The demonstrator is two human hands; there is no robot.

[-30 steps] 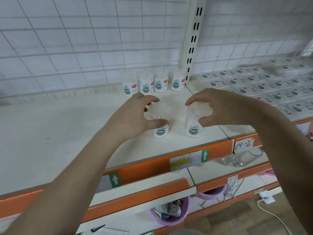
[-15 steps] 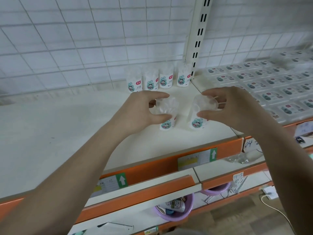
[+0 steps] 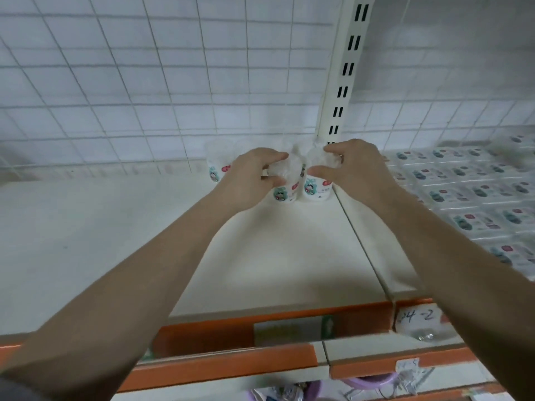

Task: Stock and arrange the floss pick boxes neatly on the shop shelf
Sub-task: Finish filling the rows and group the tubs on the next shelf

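Both hands are reaching to the far end of the cream-white shop shelf (image 3: 86,241), each with a clear round plastic floss pick tub with a white cartoon label. The left hand (image 3: 249,175) has its grip curled round the top of the left tub (image 3: 285,189), thumb near and fingers over the lid; the right hand (image 3: 356,166) pinches the right tub (image 3: 315,189) the same way. The two tubs stand upright, touching or almost touching, just left of the seam between shelf boards and close in front of the back row beside the white slotted upright post (image 3: 344,68). The main risk, as I judge it, is a knock: the tubs look light and tall for their base, so pushing them too far back could tip the back row against the white wire grid panel (image 3: 144,82), and letting go while a tub is tilted could topple it into its neighbour. The lids are gripped rather than the bodies, so a loose lid might lift. By count, two tubs are in the hands; only one back-row tub (image 3: 218,166) is plainly seen at the left, and the hands hide any others, so I cannot tell the total. On the right shelf, flat clear packs with the same cartoon label (image 3: 463,192) lie in several rows, too blurred to count.
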